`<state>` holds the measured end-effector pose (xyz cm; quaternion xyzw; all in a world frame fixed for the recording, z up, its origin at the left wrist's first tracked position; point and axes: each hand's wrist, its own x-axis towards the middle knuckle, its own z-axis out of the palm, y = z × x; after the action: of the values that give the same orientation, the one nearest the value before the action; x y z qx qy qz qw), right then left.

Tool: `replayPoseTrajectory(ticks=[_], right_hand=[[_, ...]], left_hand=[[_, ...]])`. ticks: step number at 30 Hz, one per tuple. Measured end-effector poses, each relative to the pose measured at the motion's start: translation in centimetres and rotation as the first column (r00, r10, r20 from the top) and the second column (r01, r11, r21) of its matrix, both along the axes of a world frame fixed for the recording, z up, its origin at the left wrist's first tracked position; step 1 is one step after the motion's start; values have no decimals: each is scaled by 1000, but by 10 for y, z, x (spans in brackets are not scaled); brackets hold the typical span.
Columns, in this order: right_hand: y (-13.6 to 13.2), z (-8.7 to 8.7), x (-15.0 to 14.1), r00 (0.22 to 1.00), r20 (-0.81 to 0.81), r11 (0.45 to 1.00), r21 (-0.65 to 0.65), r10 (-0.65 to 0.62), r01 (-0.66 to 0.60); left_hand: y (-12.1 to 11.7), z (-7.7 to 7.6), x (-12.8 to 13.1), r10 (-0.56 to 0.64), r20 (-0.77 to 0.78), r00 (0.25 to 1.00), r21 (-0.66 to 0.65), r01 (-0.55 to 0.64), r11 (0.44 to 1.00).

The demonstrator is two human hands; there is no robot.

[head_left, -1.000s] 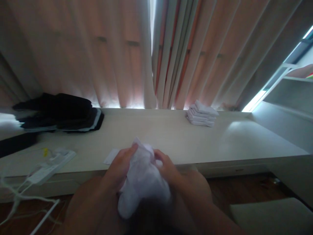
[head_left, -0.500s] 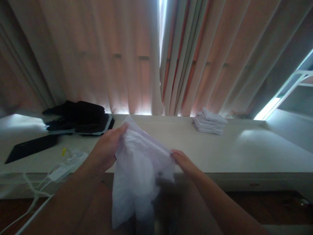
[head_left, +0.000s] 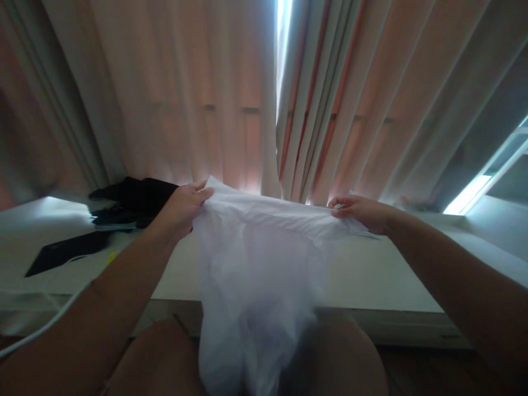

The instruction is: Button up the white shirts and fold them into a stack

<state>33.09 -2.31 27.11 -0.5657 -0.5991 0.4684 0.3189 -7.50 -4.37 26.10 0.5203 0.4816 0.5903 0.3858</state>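
A thin white garment point(head_left: 264, 247) hangs stretched between my two hands, its lower part falling in loose, blurred folds over my lap. My left hand point(head_left: 185, 206) pinches one upper corner between thumb and fingers. At the other end of the top edge, my right hand point(head_left: 363, 213) has its fingers closed on the fabric. The upper edge runs nearly straight and looks taut. What kind of garment it is I cannot tell. The folded white stack seen earlier is mostly hidden behind my right hand.
A white ledge point(head_left: 371, 269) runs across in front of me. Dark folded clothes point(head_left: 132, 201) are piled on its left, with a flat black object point(head_left: 66, 250) nearer. A white cable point(head_left: 53, 322) crosses at lower left. Drawn curtains point(head_left: 231, 99) hang behind.
My right hand has moved right and up, away from my left, pulling the garment's top edge wide. My left hand has risen slightly. The view has shifted a little.
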Motion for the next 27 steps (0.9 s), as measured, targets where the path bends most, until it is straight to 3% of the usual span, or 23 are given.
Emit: replayPoseTrajectory(ticks=[4, 9, 11, 14, 19, 24, 27], right_hand=[[5, -24, -6, 988, -135, 991, -118, -78, 63], [3, -56, -7, 996, 26, 961, -266, 81, -72], [2, -62, -5, 990, 98, 951, -301, 105, -71], [0, -65, 2, 987, 102, 957, -276, 125, -92], [-8, -68, 17, 940, 215, 943, -258, 266, -208], [-22, -70, 17, 937, 193, 918, -334, 290, -215], [-31, -66, 12, 879, 281, 902, -316, 385, -294]], left_hand=[[11, -15, 7, 127, -76, 989, 121, -117, 986], [8, -39, 7, 138, -111, 984, 130, -123, 984], [5, -46, 5, 77, -103, 992, 101, -67, 993], [-2, -57, 0, -24, -154, 988, -46, 17, 999], [-14, -79, -6, -199, -334, 921, -337, 80, 938], [-23, -93, -14, -368, -339, 866, -445, 197, 874], [-26, -93, -21, -438, -493, 752, -416, 238, 878]])
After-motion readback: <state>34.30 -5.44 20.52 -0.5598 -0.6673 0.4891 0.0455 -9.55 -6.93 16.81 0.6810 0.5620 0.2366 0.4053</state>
